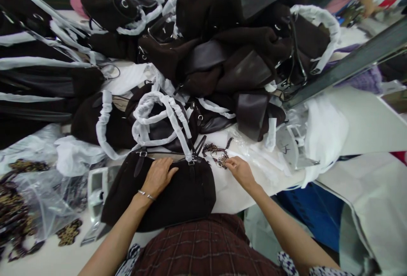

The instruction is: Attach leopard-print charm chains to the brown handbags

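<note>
A dark brown handbag (178,195) lies at the table's front edge, against my body. My left hand (159,176) rests on its upper side near the opening, fingers stretched over the rim and thumb apart. White paper wraps the bag's handle (173,110), which loops up behind the opening. To the right of the bag, my right hand (240,170) pinches at a small heap of dark chain pieces with metal rings (219,155) on the white table (232,195). Its thumb and forefinger meet at the heap's right end; exactly what they grip is too small to make out.
Dark bags (203,51) with wrapped handles pile up across the back. Tape dispensers (97,195) (297,146) stand left and right. Plastic bags (47,199) and chains lie at left. A metal post (349,64) slants across the right. Other people stand behind the pile.
</note>
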`<state>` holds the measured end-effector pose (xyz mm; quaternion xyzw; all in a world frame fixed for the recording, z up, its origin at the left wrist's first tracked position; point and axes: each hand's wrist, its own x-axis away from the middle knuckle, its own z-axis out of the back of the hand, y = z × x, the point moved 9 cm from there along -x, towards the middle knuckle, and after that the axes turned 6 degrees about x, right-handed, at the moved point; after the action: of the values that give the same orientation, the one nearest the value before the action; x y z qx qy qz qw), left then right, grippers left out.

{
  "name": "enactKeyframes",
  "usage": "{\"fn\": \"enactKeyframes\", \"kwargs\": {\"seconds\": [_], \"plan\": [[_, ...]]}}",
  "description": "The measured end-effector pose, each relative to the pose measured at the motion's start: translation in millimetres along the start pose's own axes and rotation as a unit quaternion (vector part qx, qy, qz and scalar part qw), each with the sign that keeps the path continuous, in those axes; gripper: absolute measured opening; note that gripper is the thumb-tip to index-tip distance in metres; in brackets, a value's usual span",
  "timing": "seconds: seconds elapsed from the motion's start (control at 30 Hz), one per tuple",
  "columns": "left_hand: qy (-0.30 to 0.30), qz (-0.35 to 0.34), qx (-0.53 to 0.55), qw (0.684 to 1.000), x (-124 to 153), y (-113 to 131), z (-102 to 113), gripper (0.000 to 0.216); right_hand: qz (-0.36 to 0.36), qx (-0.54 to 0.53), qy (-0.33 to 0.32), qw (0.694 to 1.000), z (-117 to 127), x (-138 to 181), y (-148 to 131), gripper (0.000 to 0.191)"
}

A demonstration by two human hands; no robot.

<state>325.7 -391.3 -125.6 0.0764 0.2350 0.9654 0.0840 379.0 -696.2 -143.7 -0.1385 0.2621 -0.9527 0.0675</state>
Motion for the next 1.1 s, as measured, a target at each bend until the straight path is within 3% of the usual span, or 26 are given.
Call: {"fn": "enactKeyframes", "kwargs": {"seconds": [0.07,0.17,0.3,0.43,0.57,0.63,0.73,0.83,0.93,1.1], "plan": [[0.017,-0.006,0.01,1.0,-0.7,4.4,6.1,0.026,0.038,0.059,-0.012,0.997,-12.0,-1.4,-10.1,0.019],[0.051,-0.017,0.021,0.998,0.6,14.6,19.0,0.035,0.038,0.1,-0.016,0.994,-30.8,-7.1,-15.6,0.029],[0.091,-0.033,0.044,0.994,6.3,35.0,37.6,0.033,0.015,0.053,-0.029,0.998,-43.7,-12.9,-11.1,0.011],[0.107,-0.052,0.101,0.988,11.6,61.7,51.1,0.026,-0.002,0.007,-0.031,0.999,-33.7,-11.5,-6.2,0.011],[0.097,-0.076,0.21,0.97,8.7,90.9,56.4,0.023,-0.045,-0.079,-0.058,0.994,-12.8,-0.7,-8.9,0.027],[0.083,-0.09,0.269,0.955,3.7,106.5,56.9,0.023,-0.086,-0.224,-0.104,0.965,-5.8,10.0,-18.0,0.032],[0.055,-0.114,0.345,0.93,-4.6,129.8,55.4,0.031,-0.146,-0.458,-0.178,0.858,2.2,30.2,-47.6,0.033],[0.023,-0.129,0.409,0.903,-9.0,147.8,52.5,0.041,-0.161,-0.541,-0.215,0.797,13.4,44.7,-80.0,0.032],[0.016,-0.111,0.458,0.882,-8.4,150.4,52.1,0.038,-0.149,-0.56,-0.242,0.778,17.0,52.7,-103.6,0.031],[0.042,-0.055,0.472,0.879,-0.3,132.6,57.8,0.028,-0.139,-0.548,-0.26,0.783,9.7,57.1,-119.2,0.029]]}}
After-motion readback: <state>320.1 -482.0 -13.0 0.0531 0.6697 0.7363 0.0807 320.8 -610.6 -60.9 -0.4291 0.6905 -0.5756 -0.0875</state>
